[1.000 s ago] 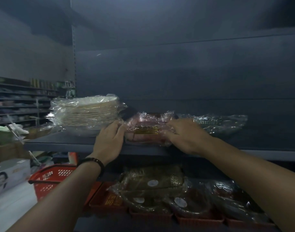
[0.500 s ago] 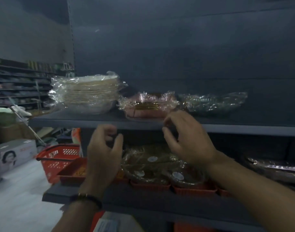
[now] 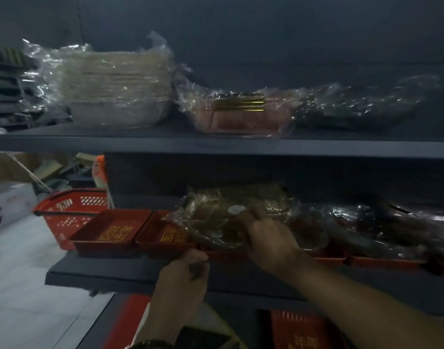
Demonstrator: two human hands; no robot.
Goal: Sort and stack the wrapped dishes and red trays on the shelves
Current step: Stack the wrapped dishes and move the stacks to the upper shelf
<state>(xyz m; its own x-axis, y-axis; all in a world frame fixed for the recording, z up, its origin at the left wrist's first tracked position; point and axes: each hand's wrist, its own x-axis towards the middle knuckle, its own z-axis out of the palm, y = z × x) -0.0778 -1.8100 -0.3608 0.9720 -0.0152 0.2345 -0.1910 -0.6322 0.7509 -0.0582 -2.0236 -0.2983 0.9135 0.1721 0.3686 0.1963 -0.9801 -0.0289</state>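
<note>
On the upper shelf [image 3: 140, 143] stand a wrapped stack of pale dishes [image 3: 115, 89], a wrapped pink tray pack with gold trim [image 3: 241, 114] and a wrapped dark dish pack [image 3: 362, 104]. On the lower shelf [image 3: 102, 273], two bare red trays [image 3: 112, 230] lie at the left. My right hand [image 3: 268, 235] grips a wrapped brown dish pack [image 3: 216, 215] that lies over more red trays. My left hand [image 3: 183, 275] is curled at the front rim of the red tray [image 3: 228, 255] under that pack and seems to pinch it. More dark wrapped dishes [image 3: 379, 227] lie to the right.
A red shopping basket [image 3: 72, 210] stands on the floor left of the shelf, with a white box [image 3: 9, 205] beyond it. Red trays [image 3: 299, 331] sit below the lower shelf. Distant shelving [image 3: 7, 84] fills the far left.
Both hands have let go of the pink tray pack on the upper shelf and dropped to the lower shelf. The right hand now grips the brown dish pack.
</note>
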